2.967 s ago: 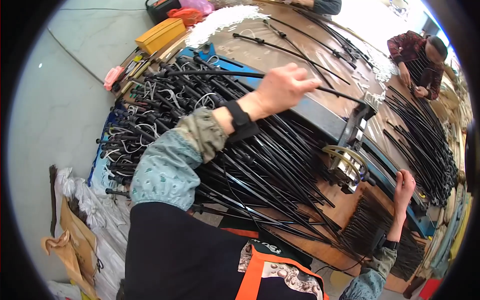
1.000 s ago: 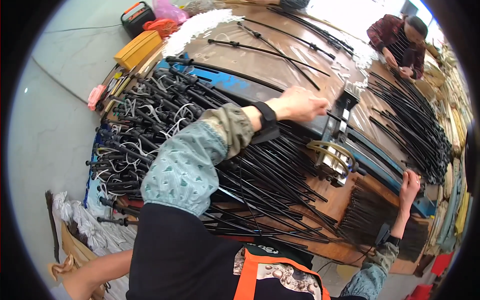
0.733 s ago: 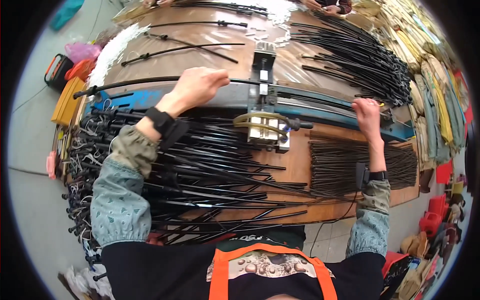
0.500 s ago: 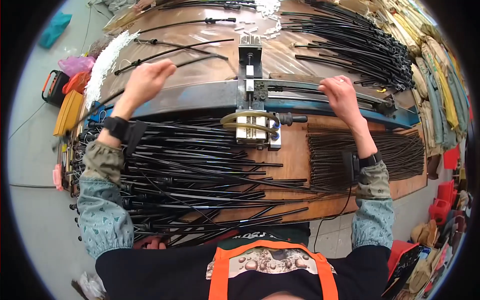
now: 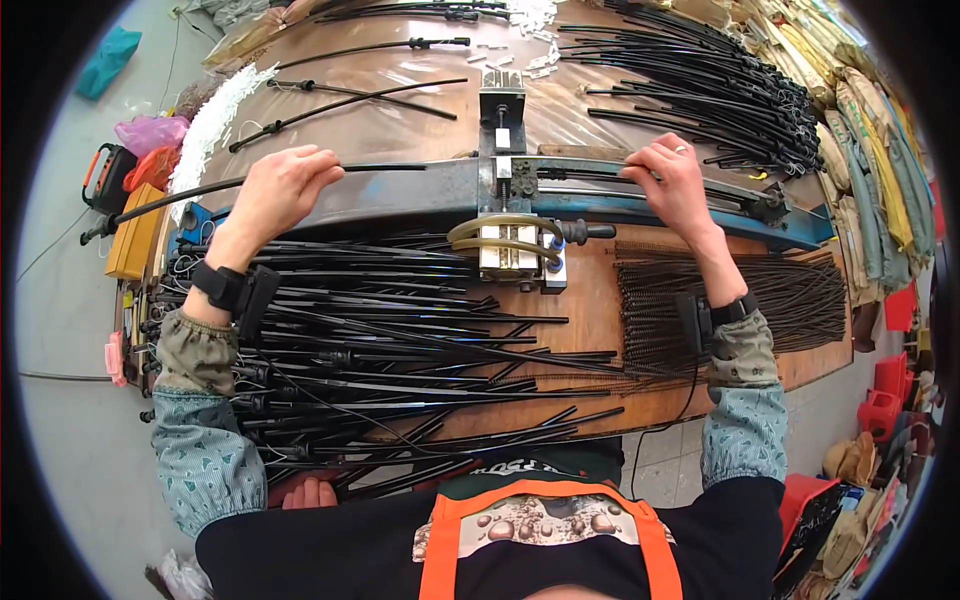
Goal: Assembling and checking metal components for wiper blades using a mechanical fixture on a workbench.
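My left hand (image 5: 285, 190) is closed around a long black tube (image 5: 385, 168). This tube has a dark fitting at its far left end, and its free right end points toward the clamp fixture (image 5: 503, 180) in the middle of the metal beam. Over the beam's right half, my right hand (image 5: 668, 170) has its thumb and fingers pinched together. What they hold, if anything, is too thin to make out. Black rods run along a groove in the beam (image 5: 400, 205) below the right hand. Two hoses curve over a metal block (image 5: 508, 250) in front of the fixture.
Many black tubes (image 5: 400, 330) lie piled at the near left, with dark coil springs (image 5: 740, 300) at the near right. More tubes (image 5: 690, 90) and white pieces (image 5: 215, 125) lie beyond the beam. What looks like another person's hand (image 5: 310, 493) shows at the lower left.
My left hand has moved slightly down and left. The tube in it has swung flatter, its fitting end rising and its free end lowering toward the beam. My right hand has shifted slightly left.
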### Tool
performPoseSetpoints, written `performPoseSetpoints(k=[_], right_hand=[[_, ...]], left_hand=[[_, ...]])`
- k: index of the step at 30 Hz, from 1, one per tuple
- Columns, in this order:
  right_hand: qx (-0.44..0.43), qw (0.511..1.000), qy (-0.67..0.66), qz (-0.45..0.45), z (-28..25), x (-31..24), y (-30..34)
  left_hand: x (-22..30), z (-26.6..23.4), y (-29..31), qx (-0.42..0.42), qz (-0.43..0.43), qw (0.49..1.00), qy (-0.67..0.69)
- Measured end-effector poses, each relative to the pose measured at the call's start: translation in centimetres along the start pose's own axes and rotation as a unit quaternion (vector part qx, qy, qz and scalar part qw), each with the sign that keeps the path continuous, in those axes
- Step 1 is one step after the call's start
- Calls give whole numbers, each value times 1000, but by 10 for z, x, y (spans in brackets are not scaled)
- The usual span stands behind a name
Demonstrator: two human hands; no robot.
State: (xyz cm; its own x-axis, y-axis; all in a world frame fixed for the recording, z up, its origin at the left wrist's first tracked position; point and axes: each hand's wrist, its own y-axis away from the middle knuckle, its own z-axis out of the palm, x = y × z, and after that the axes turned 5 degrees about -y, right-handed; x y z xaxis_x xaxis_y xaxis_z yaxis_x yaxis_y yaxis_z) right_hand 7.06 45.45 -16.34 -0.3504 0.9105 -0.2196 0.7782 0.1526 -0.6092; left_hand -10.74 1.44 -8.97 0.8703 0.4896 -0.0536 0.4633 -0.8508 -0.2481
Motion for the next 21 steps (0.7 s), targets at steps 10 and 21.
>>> performPoseSetpoints(k=[10, 21], right_hand=[[36, 999, 20, 24, -14, 10, 7], [11, 999, 37, 13, -1, -12, 6]], left_hand=[[34, 67, -49, 15, 33, 993, 116], [66, 72, -65, 41, 6, 990, 133]])
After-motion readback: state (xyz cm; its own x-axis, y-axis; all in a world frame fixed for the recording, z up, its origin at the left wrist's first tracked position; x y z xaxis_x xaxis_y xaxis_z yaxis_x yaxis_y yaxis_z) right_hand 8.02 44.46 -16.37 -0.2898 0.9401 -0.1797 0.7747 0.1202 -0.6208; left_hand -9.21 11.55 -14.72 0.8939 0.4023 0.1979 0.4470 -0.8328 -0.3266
